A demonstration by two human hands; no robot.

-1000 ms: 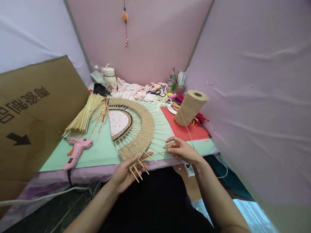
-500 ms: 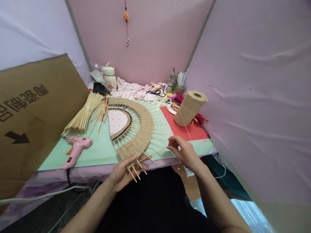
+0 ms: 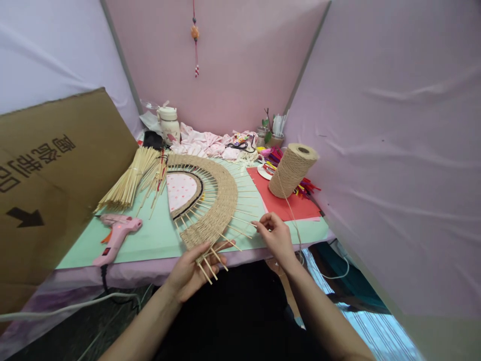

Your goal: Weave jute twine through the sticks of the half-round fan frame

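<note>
A half-round woven twine fan (image 3: 226, 200) with thin wooden sticks radiating past its rim lies on the table, its lower end over the front edge. My left hand (image 3: 193, 268) is closed around that lower end, the thumb on top and fingers beneath the sticks. Right of the fan, my right hand (image 3: 276, 238) pinches the twine at the tip of one stick; the strand between the fingers is barely visible. A leaning spool of twine (image 3: 293, 171) stands behind it, its loose strand (image 3: 295, 223) hanging past my right wrist over the table edge.
A pink glue gun (image 3: 118, 238) lies at the left, near a bundle of sticks (image 3: 131, 180) and a large cardboard sheet (image 3: 63, 185). Red paper (image 3: 296, 208) lies under the spool. A bottle (image 3: 169, 125) and crumpled pink cloth (image 3: 203, 139) are at the back.
My right hand has moved slightly left and closer to the stick tips. More twine hangs slack by the right wrist. My left hand keeps its hold on the fan.
</note>
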